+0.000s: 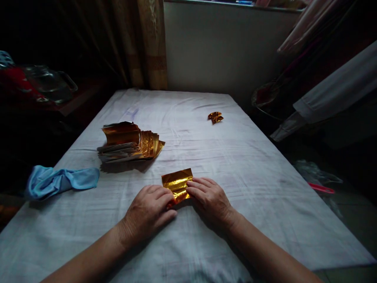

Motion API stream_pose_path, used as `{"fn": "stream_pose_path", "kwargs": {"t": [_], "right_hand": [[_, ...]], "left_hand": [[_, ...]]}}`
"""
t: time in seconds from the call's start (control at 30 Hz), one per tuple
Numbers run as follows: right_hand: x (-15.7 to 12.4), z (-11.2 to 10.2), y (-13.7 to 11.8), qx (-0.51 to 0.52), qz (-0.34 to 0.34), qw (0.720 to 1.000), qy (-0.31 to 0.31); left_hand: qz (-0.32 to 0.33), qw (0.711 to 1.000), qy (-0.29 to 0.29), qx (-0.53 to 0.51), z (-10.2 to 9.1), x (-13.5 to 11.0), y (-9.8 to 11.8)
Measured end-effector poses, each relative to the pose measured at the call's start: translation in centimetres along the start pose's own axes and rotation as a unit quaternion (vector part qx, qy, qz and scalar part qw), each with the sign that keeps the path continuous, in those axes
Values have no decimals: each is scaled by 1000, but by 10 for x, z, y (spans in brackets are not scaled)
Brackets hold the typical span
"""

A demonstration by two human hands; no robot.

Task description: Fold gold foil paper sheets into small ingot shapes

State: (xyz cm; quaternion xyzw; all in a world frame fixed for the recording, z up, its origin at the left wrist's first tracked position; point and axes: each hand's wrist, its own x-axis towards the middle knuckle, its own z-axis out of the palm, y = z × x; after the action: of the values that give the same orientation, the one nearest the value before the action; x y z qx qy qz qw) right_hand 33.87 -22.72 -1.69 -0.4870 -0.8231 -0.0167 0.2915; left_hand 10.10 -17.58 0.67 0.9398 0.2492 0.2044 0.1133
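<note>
A small sheet of gold foil paper lies in front of me on the cloth-covered table, creased crosswise, its near edge curling up. My left hand is closed on its lower left edge, fingers together on the foil and thumb stretched below. From the other side, my right hand presses its fingers together over the sheet's right edge, and its thumb is hidden. Beyond my left hand stands a thick stack of gold foil paper, bent and fanned out. Farther off to the right sits a small folded gold foil piece.
A light blue cloth lies crumpled at the table's left edge. Past that edge, a glass jug stands on a dark surface. A curtain hangs behind the table. Clothes hang on the right, above a pink-handled object.
</note>
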Motion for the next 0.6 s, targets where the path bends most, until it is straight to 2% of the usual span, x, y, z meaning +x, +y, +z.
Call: {"fn": "stream_pose_path", "kwargs": {"t": [0.13, 0.3, 0.47, 0.6], "right_hand": [[-2, 1, 1, 33, 32, 999, 10], [-1, 0, 7, 80, 98, 992, 16], [5, 0, 8, 54, 178, 982, 15], [8, 2, 5, 29, 198, 980, 17]], "left_hand": [[-24, 1000, 15, -2, 5, 4, -4], [-87, 996, 29, -18, 9, 7, -9], [-125, 992, 27, -23, 12, 8, -10], [-140, 989, 41, -16, 16, 9, -10]]}}
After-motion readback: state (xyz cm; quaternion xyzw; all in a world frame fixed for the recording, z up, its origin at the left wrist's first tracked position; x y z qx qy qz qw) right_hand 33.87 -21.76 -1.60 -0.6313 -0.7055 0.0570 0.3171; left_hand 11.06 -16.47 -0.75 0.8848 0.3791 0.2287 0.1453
